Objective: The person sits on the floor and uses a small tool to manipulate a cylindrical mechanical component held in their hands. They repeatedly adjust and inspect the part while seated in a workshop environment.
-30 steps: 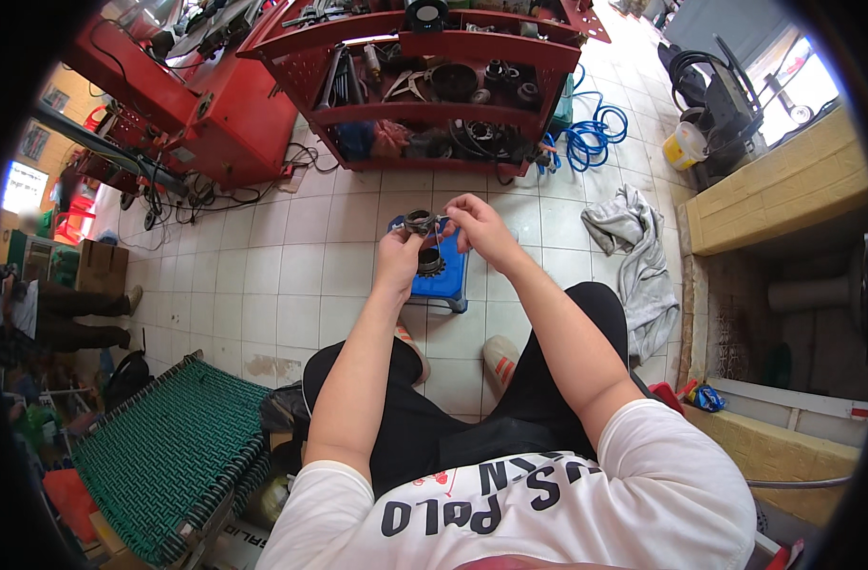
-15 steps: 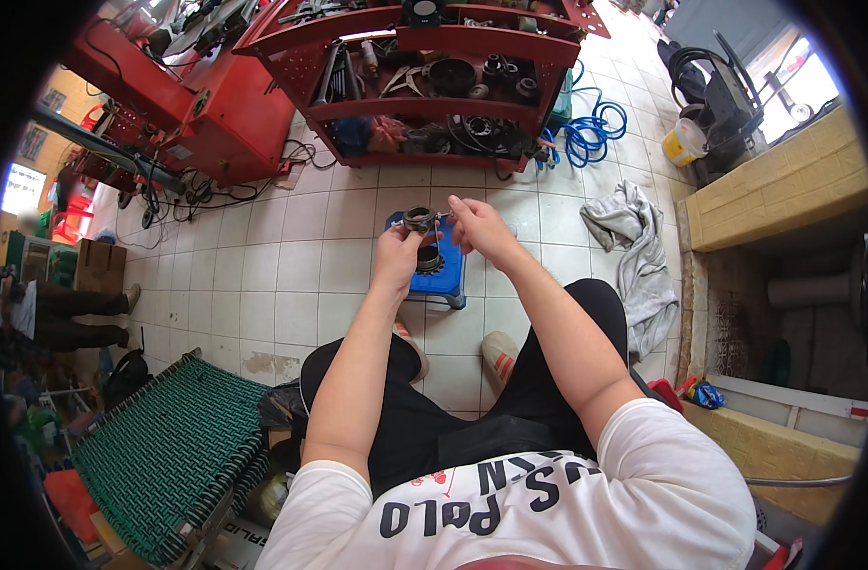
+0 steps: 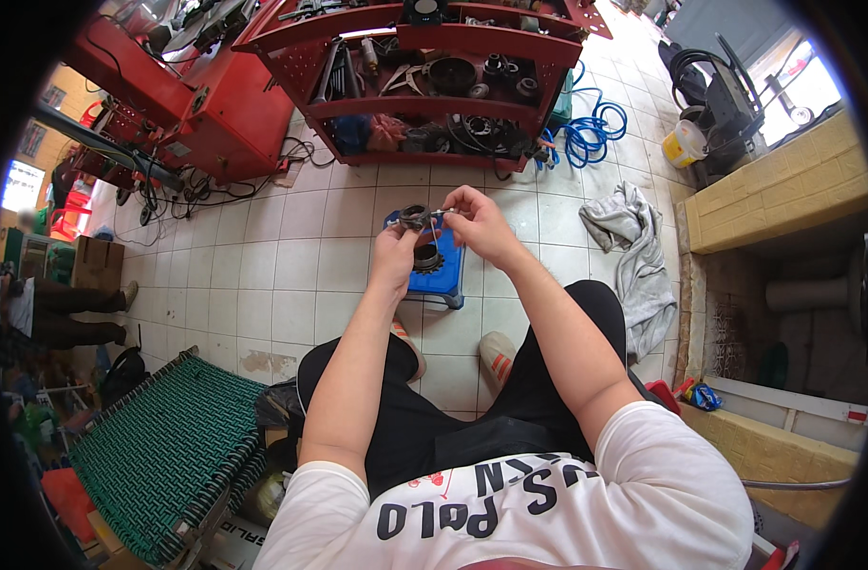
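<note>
My left hand (image 3: 392, 258) is closed around a dark ring-shaped metal part (image 3: 415, 217), holding it up over a small blue plastic stool (image 3: 444, 284). Fingers of my right hand (image 3: 481, 230) pinch a thin, light-coloured rod-like piece (image 3: 443, 212) that reaches to the right side of the ring; its exact kind is too small to make out. Below both hands, on the stool top, lies a dark toothed metal ring (image 3: 427, 256).
Ahead stands a red tool cart (image 3: 434, 104) with loose parts on its shelves. A red machine (image 3: 235, 123) is at far left, a coiled blue hose (image 3: 591, 133) beyond the cart. Grey cloth (image 3: 633, 256) lies to the right; a green woven seat (image 3: 168, 446) stands near left.
The ring has tipped and shifted slightly left in my left hand. My right fingers have re-formed their pinch on the thin piece, with the fingers more curled.
</note>
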Tool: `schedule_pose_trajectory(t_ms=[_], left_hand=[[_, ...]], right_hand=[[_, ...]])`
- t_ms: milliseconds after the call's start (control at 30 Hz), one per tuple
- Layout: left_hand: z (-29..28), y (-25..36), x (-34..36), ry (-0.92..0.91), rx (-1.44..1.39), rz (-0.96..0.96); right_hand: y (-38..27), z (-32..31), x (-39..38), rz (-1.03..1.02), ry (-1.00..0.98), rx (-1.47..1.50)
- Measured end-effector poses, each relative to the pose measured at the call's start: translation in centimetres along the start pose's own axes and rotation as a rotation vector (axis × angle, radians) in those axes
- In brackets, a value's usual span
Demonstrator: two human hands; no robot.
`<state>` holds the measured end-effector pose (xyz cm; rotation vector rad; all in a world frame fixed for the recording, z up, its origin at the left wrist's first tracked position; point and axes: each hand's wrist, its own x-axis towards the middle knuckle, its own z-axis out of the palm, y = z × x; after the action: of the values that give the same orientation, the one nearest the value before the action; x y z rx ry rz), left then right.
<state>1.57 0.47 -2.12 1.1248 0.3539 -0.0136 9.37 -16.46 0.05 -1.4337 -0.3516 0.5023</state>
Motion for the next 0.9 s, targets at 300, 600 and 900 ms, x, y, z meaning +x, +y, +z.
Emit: schedule_pose_trajectory(t_ms=[300,600,900], left_hand=[[-0.4,-0.4,0.4,0.002,-0.01,0.033],[0.5,0.0,-0.1,-0.029,0.131,-0.055],[0.0,-1.2,0.0,-0.09,0.444,-0.108]], right_hand=[[-0.1,-0.5,0.1,-0.007,0.07,0.15],[1.6,1.7,-0.1,0.223,0.347,0.35],[3.4,1.5,-0.5,0.353,0.353,0.312]])
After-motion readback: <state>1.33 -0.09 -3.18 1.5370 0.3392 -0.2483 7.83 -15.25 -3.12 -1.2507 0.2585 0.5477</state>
